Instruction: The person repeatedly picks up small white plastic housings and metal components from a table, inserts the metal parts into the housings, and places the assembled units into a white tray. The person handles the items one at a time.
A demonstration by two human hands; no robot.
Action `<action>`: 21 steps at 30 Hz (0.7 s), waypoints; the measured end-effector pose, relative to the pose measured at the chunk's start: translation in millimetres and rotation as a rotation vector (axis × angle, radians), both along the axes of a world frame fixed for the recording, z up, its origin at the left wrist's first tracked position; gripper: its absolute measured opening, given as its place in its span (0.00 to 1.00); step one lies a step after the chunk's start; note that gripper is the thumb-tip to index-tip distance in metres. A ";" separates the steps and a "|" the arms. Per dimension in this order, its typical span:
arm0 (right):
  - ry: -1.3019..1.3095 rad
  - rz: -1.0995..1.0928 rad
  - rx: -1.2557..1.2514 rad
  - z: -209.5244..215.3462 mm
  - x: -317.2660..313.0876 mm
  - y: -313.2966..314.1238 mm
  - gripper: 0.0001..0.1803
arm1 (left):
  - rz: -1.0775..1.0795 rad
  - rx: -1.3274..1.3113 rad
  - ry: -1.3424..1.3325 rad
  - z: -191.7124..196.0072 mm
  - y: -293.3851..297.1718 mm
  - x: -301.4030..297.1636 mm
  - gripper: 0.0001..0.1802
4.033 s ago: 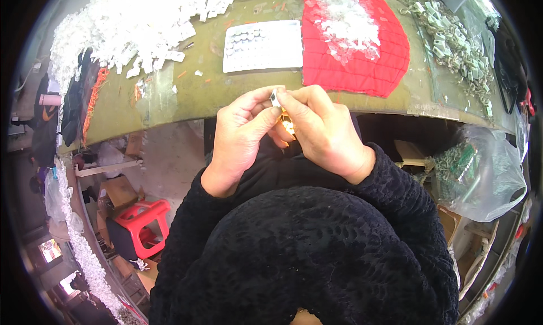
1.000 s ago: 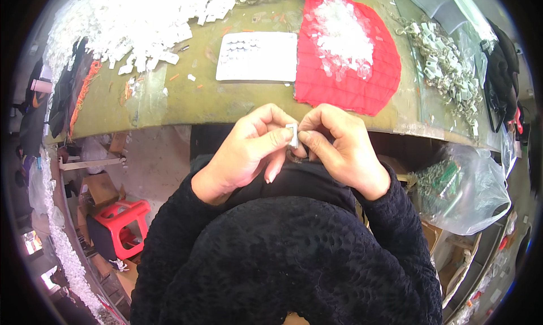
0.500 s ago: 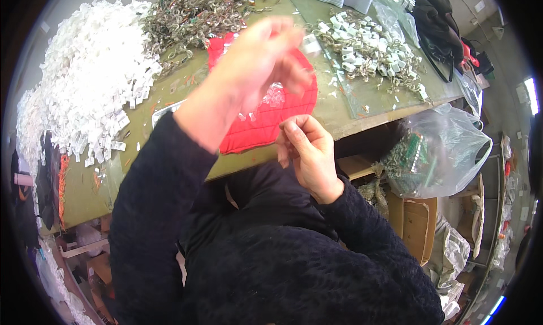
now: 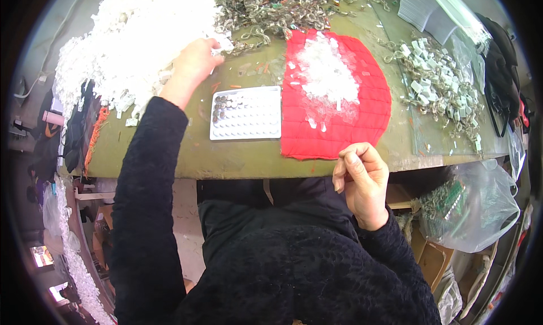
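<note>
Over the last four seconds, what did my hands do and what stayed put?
The hands, pressed together over a small part in front of the chest, have split. The left hand reached out to the edge of the white pile; whether it grips a piece cannot be told. The right hand stayed near the table edge, fingers curled. The white tray, red cloth and metal parts lie as before.

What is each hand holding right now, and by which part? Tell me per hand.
Left hand: fingertips in the white plastic pieces; a hold cannot be told. Right hand: fingers curled by the table edge; nothing visibly held.
</note>
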State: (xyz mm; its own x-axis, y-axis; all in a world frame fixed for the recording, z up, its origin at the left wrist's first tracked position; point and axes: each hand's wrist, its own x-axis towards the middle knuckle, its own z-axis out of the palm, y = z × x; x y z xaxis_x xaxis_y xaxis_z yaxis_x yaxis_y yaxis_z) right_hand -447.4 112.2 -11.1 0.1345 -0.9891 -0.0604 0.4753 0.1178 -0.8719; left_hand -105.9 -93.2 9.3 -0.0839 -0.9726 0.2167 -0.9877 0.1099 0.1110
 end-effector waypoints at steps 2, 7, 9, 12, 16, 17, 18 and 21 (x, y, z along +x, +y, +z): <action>0.057 0.019 -0.014 1.8 4.4 -0.1 0.07 | -0.034 -0.066 -0.103 -9.7 -0.7 -9.0 0.11; 0.071 0.041 0.022 2.0 8.6 0.4 0.07 | -0.102 -0.099 -0.360 -11.7 0.0 -25.2 0.07; 0.080 0.044 0.026 0.9 9.7 0.2 0.07 | -0.092 -0.092 -0.335 -7.9 5.7 -25.4 0.07; 0.062 0.056 0.020 0.4 13.5 -1.2 0.07 | -0.084 -0.183 -0.173 -6.2 13.9 -29.9 0.08; 0.073 0.105 0.047 0.3 22.0 0.2 0.07 | -0.074 -0.137 -0.095 -13.2 6.1 -41.3 0.11; 0.079 0.114 0.041 0.6 22.7 1.0 0.07 | -0.057 -0.114 -0.106 -14.8 1.4 -42.0 0.11; 0.084 0.122 0.036 0.8 23.1 1.6 0.07 | -0.050 -0.108 -0.108 -15.5 -4.2 -41.8 0.11; 0.116 0.080 0.046 1.4 22.3 2.7 0.07 | -0.040 -0.202 0.001 -10.1 -17.3 -34.4 0.12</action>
